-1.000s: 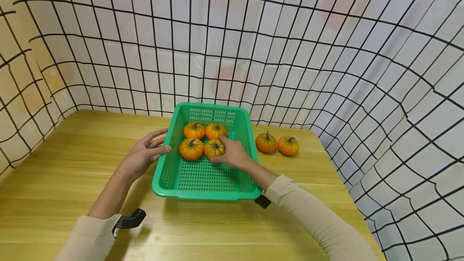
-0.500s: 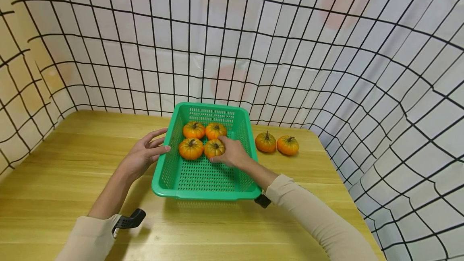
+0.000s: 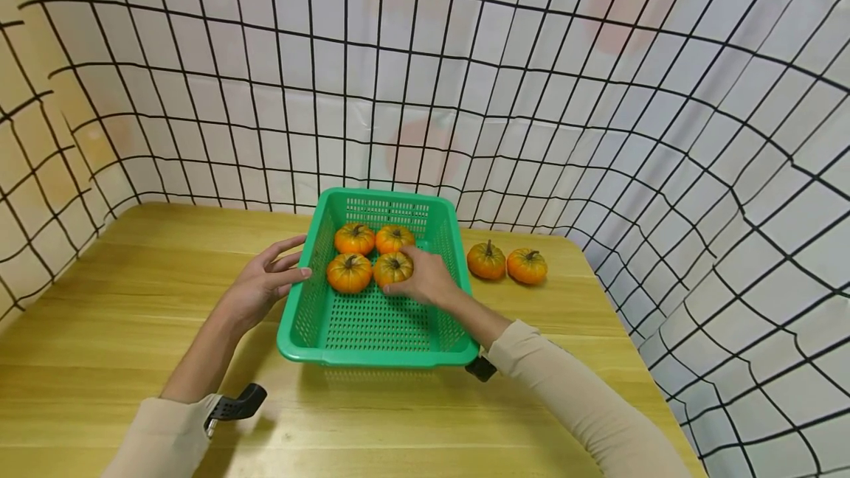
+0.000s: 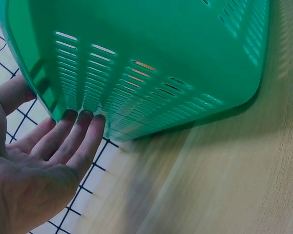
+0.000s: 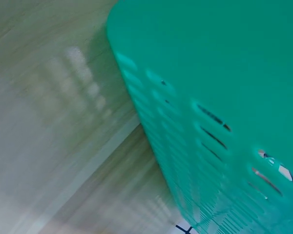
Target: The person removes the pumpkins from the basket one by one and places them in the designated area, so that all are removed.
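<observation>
Inside a green plastic basket (image 3: pixel 378 356) sit several small orange pumpkins in two rows. My right hand (image 3: pixel 428 277) reaches over the basket's right side and grips the front right pumpkin (image 3: pixel 392 269), thumb on its near side. Beside that one is the front left pumpkin (image 3: pixel 349 273); behind them lie the back left pumpkin (image 3: pixel 355 239) and the back right pumpkin (image 3: pixel 395 237). My left hand (image 3: pixel 262 280) holds the basket's left side, thumb at the rim and fingertips (image 4: pixel 85 117) against the slotted outer wall. In the right wrist view, the basket wall (image 5: pixel 210 73) hides the right hand.
Two more pumpkins, one with an upright stem (image 3: pixel 487 261) and one farther right (image 3: pixel 527 266), stand on the wooden table (image 3: pixel 133 301) right of the basket. A black wire grid (image 3: pixel 425 80) before white sheeting encloses the table's back and sides.
</observation>
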Available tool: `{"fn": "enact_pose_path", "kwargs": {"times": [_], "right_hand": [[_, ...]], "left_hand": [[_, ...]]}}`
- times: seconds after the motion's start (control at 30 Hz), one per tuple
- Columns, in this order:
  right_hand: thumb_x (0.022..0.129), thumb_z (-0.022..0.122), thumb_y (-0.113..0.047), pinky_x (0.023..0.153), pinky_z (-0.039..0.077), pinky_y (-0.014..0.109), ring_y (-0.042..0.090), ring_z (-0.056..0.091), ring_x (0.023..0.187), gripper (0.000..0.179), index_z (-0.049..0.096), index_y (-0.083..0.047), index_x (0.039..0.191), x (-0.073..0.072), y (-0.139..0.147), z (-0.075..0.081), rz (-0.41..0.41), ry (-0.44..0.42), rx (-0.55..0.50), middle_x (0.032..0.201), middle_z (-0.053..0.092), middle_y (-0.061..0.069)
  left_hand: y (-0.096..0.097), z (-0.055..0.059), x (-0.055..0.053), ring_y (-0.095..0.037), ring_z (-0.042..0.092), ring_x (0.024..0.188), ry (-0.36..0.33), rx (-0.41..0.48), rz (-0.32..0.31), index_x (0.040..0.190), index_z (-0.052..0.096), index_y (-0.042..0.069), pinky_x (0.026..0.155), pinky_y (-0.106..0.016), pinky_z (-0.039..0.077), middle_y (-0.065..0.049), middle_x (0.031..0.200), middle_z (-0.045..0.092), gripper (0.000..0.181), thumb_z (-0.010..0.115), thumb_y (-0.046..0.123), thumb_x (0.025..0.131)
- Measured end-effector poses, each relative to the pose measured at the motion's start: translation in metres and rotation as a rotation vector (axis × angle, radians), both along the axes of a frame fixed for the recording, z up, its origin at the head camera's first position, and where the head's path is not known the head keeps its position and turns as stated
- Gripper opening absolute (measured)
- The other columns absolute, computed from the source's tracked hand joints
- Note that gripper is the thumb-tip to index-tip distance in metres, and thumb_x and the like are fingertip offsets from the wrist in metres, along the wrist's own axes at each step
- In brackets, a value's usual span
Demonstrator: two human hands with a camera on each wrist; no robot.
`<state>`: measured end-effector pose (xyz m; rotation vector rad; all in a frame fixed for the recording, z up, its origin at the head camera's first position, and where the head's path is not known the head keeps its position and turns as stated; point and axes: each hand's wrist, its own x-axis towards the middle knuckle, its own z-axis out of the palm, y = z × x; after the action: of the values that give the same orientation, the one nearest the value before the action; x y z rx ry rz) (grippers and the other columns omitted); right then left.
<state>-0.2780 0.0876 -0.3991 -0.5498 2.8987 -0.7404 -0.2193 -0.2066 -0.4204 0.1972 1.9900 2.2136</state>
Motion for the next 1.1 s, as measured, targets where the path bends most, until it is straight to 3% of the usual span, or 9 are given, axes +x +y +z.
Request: {"fn": "enact_pose_path", "kwargs": {"times": [0.33,0.6,0.83,1.1], "right_hand": [[0.083,0.083,-0.043,0.106,0.049,0.05,0.036,0.054,0.132,0.085,0.045,-0.01,0.152,-0.002,0.002,0.004,-0.031,-0.004,-0.029,0.149,0.054,0.015],[0.082,0.084,-0.042,0.101,0.053,0.047,0.035,0.058,0.128,0.085,0.047,-0.01,0.151,0.002,0.006,0.012,-0.027,-0.018,-0.064,0.145,0.056,0.014],[0.081,0.085,-0.043,0.097,0.054,0.049,0.035,0.061,0.121,0.083,0.049,-0.012,0.149,0.006,0.011,0.022,-0.039,-0.024,-0.099,0.139,0.061,0.016],[0.081,0.084,-0.043,0.094,0.056,0.043,0.029,0.064,0.114,0.085,0.047,-0.012,0.15,0.009,0.02,0.034,-0.041,-0.056,-0.15,0.137,0.061,0.014]], "left_hand": [[0.0,0.002,0.002,-0.013,0.064,0.117,0.0,0.03,0.0,0.16,0.025,0.009,0.094,-0.027,0.056,-0.026,0.159,0.034,0.076,0.068,0.008,0.096],[0.0,0.001,0.0,-0.013,0.065,0.117,-0.011,0.036,0.006,0.159,0.029,0.012,0.092,-0.028,0.057,-0.014,0.151,0.046,0.074,0.069,0.008,0.096],[0.0,0.001,0.001,-0.014,0.063,0.12,-0.01,0.014,0.005,0.16,0.027,0.013,0.094,-0.027,0.056,-0.023,0.159,0.035,0.076,0.069,0.009,0.096],[-0.001,0.0,0.0,-0.015,0.063,0.121,-0.009,0.011,0.001,0.16,0.027,0.013,0.094,-0.027,0.056,-0.024,0.159,0.034,0.077,0.069,0.01,0.096]]}}
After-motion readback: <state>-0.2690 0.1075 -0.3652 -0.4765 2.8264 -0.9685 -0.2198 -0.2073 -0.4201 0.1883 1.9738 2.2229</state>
